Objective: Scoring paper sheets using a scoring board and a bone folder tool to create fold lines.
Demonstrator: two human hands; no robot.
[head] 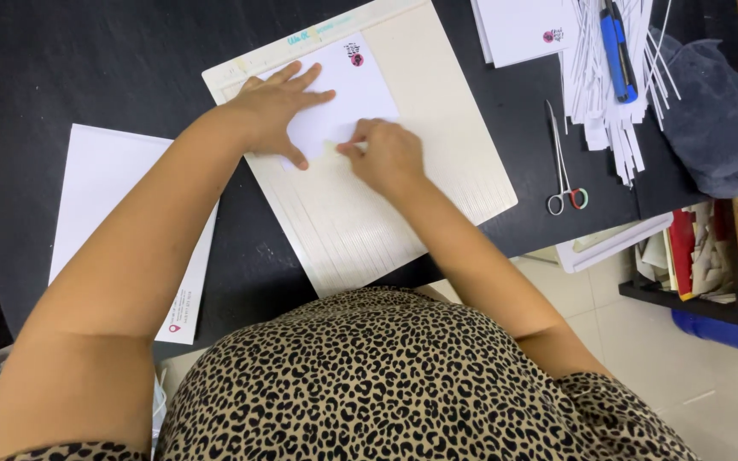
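A cream scoring board (437, 154) with fine grooves lies on the black table. On its upper part rests a white sheet of paper (352, 90) with a small pink mark in one corner. My left hand (273, 109) presses flat on the sheet, fingers spread. My right hand (386, 154) is curled just below it, fingertips pinching a small pale tool against the sheet's lower edge; the tool is mostly hidden.
A stack of white sheets (104, 196) lies at the left. Scissors (564, 171) lie right of the board. At the back right are more white sheets (523, 26), paper strips (608, 94) with a blue cutter (618, 47), and a grey cloth (711, 111). Shelves stand at right.
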